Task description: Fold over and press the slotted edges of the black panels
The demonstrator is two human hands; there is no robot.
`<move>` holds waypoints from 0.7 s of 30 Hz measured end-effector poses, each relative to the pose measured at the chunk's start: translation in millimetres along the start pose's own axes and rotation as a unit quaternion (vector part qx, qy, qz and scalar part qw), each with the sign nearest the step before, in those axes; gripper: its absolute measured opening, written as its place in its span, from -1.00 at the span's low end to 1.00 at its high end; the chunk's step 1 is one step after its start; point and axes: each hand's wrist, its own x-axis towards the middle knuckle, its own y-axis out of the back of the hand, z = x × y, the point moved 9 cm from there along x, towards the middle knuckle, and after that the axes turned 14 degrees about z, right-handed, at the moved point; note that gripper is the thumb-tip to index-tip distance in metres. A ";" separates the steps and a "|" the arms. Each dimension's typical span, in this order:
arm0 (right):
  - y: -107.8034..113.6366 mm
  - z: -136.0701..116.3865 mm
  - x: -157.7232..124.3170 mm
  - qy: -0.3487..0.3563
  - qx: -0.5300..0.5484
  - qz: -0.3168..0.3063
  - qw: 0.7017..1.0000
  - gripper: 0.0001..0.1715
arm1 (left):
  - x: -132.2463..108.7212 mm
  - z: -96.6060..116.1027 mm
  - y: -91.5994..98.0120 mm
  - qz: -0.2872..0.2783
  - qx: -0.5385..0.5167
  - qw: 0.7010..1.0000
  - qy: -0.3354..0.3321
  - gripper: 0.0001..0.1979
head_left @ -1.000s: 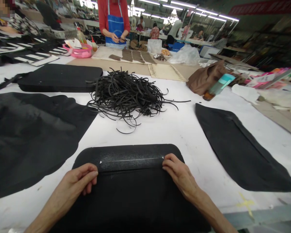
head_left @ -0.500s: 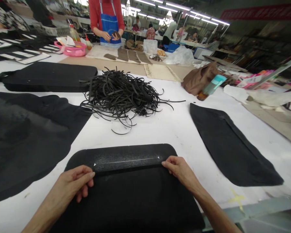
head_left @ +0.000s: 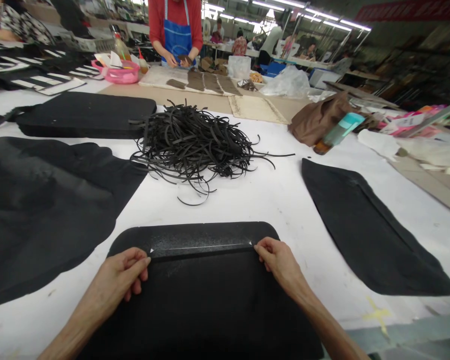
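Black panel (head_left: 202,300) lies flat on the white counter (head_left: 270,200), close in front of the person. The left hand (head_left: 122,272) and right hand (head_left: 279,262) have their fingers pinched on its folded edge, one at each end of a white line (head_left: 202,246). The fold seems to be getting set along that line, which calls for even tension from both ends.

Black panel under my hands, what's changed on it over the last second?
The left hand and right hand have slid the edge of the near black fabric layer up, closer to the white chalk line on the black rounded panel. Both hands still pinch that edge at the line's ends. The pile of black strips and the flat black sheet at right stayed put.
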 end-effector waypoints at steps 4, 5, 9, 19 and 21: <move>1.3 -3.0 0.3 0.005 -0.030 0.011 0.999 -0.77 | 3.1 -0.2 1.9 0.007 -0.005 1.000 0.008 -0.68; 1.2 -3.4 0.5 0.007 -0.036 0.011 0.999 -0.77 | 3.9 -0.2 2.2 0.007 -0.006 1.000 0.009 -0.69; 1.1 -4.1 1.8 0.012 -0.059 0.015 0.998 -0.77 | 6.4 -1.3 1.8 0.004 -0.010 1.000 0.010 -0.70; -3.4 -0.4 3.3 0.004 -0.055 -0.011 0.998 -0.70 | 6.8 -0.8 0.6 0.003 -0.040 0.999 0.023 -0.76; -5.2 4.4 5.3 0.004 -0.053 -0.022 0.998 -0.67 | 7.1 -2.3 0.2 -0.001 -0.043 0.999 0.025 -0.81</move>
